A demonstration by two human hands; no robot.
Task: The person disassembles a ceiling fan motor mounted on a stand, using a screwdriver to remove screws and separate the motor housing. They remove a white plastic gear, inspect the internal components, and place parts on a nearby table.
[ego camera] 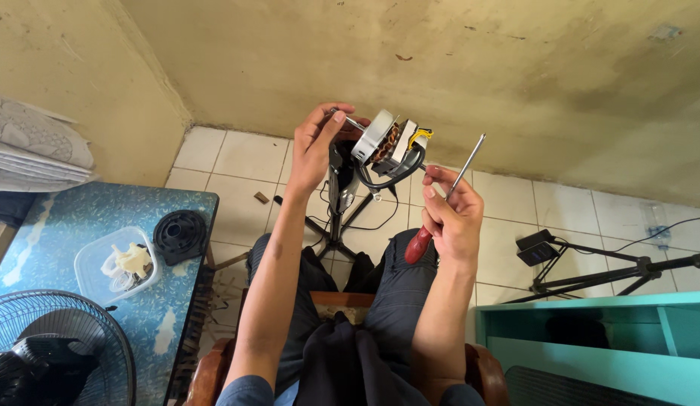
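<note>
My left hand [317, 146] is raised in front of me and grips a small electric fan motor [387, 144] with copper windings, a white end cap and a metal shaft. Black wires hang from the motor. To the right and slightly lower, my right hand [449, 214] is closed around a screwdriver [444, 203] with a red handle. Its metal shank points up and to the right, beside the motor and not touching it. I sit on a wooden chair with my knees below both hands.
A blue table [64, 225] at the left bears a clear plastic container [113, 267], a black round fan part [180, 234] and a fan guard [56, 346]. A black tripod [590, 259] lies on the tiled floor at right. A teal shelf [590, 334] stands at lower right.
</note>
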